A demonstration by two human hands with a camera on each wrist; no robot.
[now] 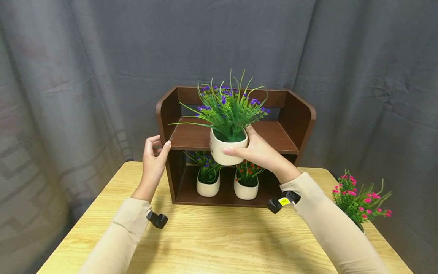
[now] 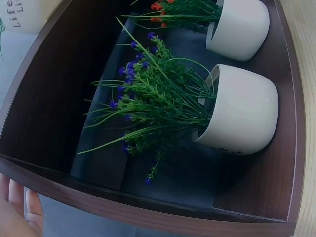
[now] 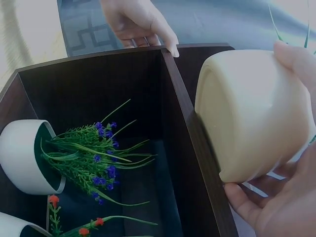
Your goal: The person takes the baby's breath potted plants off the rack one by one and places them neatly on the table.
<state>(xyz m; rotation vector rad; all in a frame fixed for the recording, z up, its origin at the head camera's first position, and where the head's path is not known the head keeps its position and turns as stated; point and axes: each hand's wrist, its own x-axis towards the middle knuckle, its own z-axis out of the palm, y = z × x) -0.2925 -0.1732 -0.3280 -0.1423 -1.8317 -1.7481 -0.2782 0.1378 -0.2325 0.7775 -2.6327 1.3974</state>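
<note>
My right hand (image 1: 254,148) grips a white potted plant (image 1: 228,152) with purple flowers, thumb across its front and fingers round the far side. In the head view the pot overlaps the front edge of the upper board of a dark brown two-tier wooden shelf (image 1: 195,140). The right wrist view shows the raised pot's bare underside (image 3: 215,118), tilted, close by that board. My left hand (image 1: 154,156) holds the shelf's left side panel, thumb on its front edge and fingers behind. On the lower tier stand a purple-flowered pot (image 1: 208,186) and a red-flowered pot (image 1: 246,190).
A plant with pink flowers (image 1: 357,199) stands at the right of the light wood table (image 1: 212,239), partly hidden by my right sleeve. Grey curtains (image 1: 239,42) hang behind the shelf. Each wrist wears a small black camera (image 1: 157,219).
</note>
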